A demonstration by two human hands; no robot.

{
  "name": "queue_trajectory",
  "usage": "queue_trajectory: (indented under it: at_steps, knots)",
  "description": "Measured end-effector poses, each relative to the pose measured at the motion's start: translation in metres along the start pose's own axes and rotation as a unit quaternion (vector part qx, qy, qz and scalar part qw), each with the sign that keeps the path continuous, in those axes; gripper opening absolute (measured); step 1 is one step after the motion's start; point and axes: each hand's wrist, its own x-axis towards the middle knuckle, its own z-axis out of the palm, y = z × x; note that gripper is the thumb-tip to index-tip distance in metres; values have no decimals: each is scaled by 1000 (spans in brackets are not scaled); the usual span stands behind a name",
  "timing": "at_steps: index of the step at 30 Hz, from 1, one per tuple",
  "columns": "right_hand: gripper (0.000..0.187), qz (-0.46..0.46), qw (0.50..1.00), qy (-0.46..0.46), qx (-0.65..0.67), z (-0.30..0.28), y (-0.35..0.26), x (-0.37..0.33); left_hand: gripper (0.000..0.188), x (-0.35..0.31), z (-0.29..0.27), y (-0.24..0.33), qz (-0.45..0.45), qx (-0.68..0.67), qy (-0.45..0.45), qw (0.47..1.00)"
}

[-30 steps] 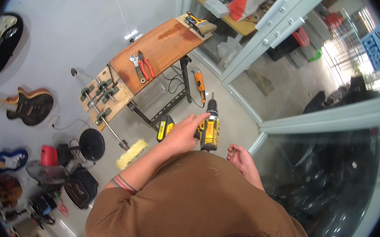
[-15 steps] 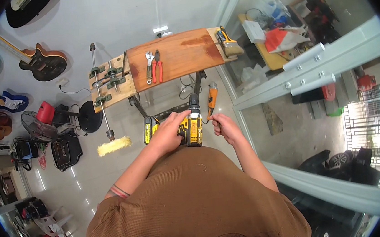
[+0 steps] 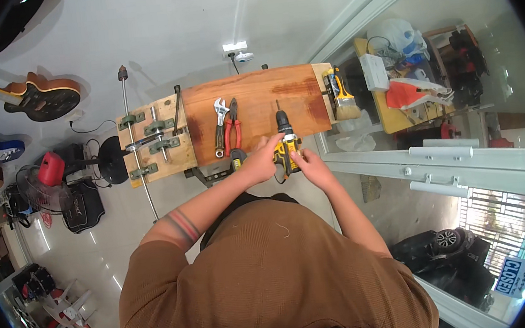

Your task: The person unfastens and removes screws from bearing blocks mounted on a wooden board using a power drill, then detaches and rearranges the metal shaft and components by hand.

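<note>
A yellow-and-black cordless drill points away from me, its chuck over the near edge of a reddish-brown wooden board. From the chuck sticks a thin drill bit. My left hand is closed around the drill's handle, and the battery shows beyond that hand. My right hand grips the right side of the drill body, thumb on top. An adjustable wrench and red-handled pliers lie side by side on the board.
Left of the board, a shaft on bearing blocks is mounted on pale wood. Paintbrushes lie at its right end. A fan stands on the left; a glass door with white handles is on the right. Guitars hang on the wall.
The drill has moved forward and right, up to the board. My right hand, apart from it before, now holds its body. A bit now shows in the chuck. My view has shifted closer to the board.
</note>
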Motion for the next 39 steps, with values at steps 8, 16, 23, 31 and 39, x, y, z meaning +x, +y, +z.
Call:
queue_trajectory:
  at_steps: [8,16,23,31,39]
  knots:
    - [83,31,999,-2,-35,-56,31,87,87,110,40,-10,-45,-40,8,998]
    - [59,97,986,-97,89,-84,40,99,96,119,36,-9,5,-76,12,997]
    - [62,27,980,-177,86,-120,12,98,96,124,28,-2,159,-161,50,973]
    - [60,-49,974,-138,171,-131,4,91,78,120,11,25,37,-212,3,977]
    - [52,-52,986,-37,151,-215,27,74,65,32,-37,-44,-245,236,338,878]
